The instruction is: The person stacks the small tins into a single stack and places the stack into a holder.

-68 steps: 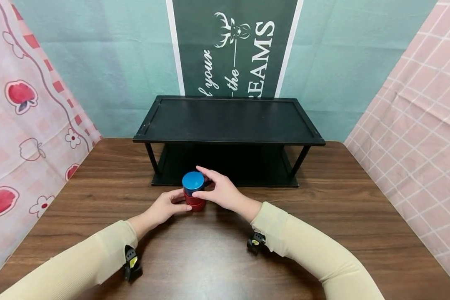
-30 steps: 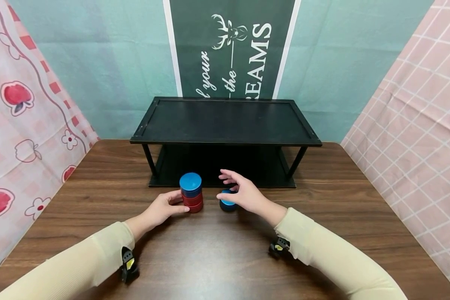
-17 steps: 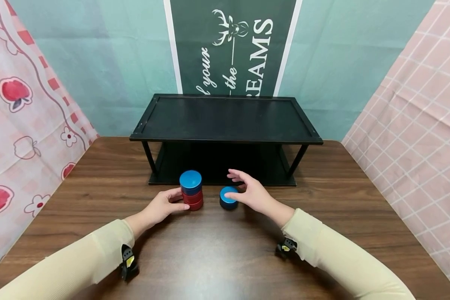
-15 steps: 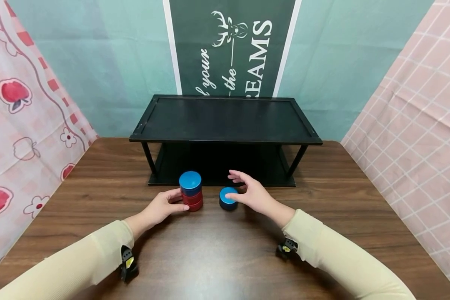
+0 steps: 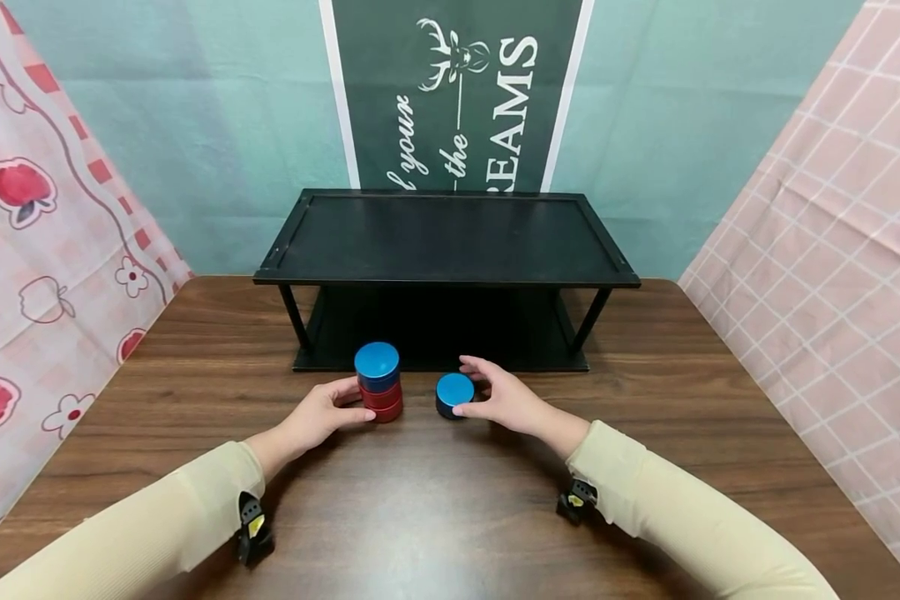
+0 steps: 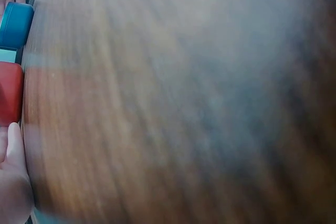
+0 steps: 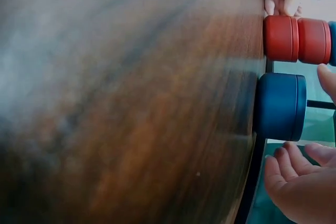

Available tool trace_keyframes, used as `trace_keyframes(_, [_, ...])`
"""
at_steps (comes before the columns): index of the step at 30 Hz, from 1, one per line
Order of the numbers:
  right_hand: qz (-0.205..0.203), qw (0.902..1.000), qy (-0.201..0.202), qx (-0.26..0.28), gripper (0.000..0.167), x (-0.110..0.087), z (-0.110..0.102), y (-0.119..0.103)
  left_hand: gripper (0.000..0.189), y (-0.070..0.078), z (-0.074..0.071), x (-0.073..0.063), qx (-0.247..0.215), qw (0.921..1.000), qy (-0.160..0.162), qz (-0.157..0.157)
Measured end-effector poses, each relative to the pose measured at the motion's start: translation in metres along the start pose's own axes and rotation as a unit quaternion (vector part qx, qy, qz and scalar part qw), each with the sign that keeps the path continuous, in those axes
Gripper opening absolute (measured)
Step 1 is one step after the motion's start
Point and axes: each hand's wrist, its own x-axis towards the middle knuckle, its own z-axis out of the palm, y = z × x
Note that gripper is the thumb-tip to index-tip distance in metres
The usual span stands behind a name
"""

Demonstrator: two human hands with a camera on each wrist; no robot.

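A stack of small round tins stands in front of the black rack. Its lower red tin (image 5: pixel 387 412) and upper red tin (image 5: pixel 383 396) carry a blue tin (image 5: pixel 377 362) on top. My left hand (image 5: pixel 321 418) grips the bottom of the stack from the left, thumb in front and fingers behind. Another blue tin (image 5: pixel 455 392) sits on the table to the right. Beside it is my right hand (image 5: pixel 512 403), thumb near the front and fingers behind. In the right wrist view, its fingertips (image 7: pixel 289 146) are spread close to this blue tin's side.
Behind the tins stands a two-level black rack (image 5: pixel 450 237) on the wooden table (image 5: pixel 435 508). Patterned pink cloth (image 5: pixel 37 250) hangs at the left, pink checked cloth (image 5: pixel 817 275) at the right, and a blue-green cloth (image 5: pixel 217 133) at the back.
My right hand has left the stack, where the top blue tin now rests, and moved right to the other blue tin. Lately its fingers have lowered beside that tin. My left hand stays at the stack.
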Motion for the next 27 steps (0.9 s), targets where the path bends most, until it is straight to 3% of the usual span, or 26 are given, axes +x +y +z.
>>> trace_keyframes(11, [0.024, 0.9988, -0.042, -0.003, 0.075, 0.0002, -0.0025, -0.0029, 0.055, 0.0020, -0.0001, 0.0013, 0.004, 1.0000, -0.002, 0.001])
trace_keyframes(17, [0.013, 0.9991, -0.026, -0.031, 0.070, 0.0048, -0.0021, -0.0053, 0.056, 0.0053, -0.0014, 0.0054, 0.006, 0.9999, 0.005, 0.008])
trace_keyframes(24, [0.016, 0.9982, -0.033, -0.047, 0.062, 0.0043, 0.0057, -0.0008, 0.056, 0.0030, -0.0005, -0.0029, 0.009, 0.9999, 0.000, -0.006])
trace_keyframes(27, [0.016, 0.9989, -0.017, -0.040, 0.060, 0.0015, 0.0058, -0.0007, 0.056, 0.0027, 0.0008, -0.0025, 0.002, 1.0000, -0.002, 0.001])
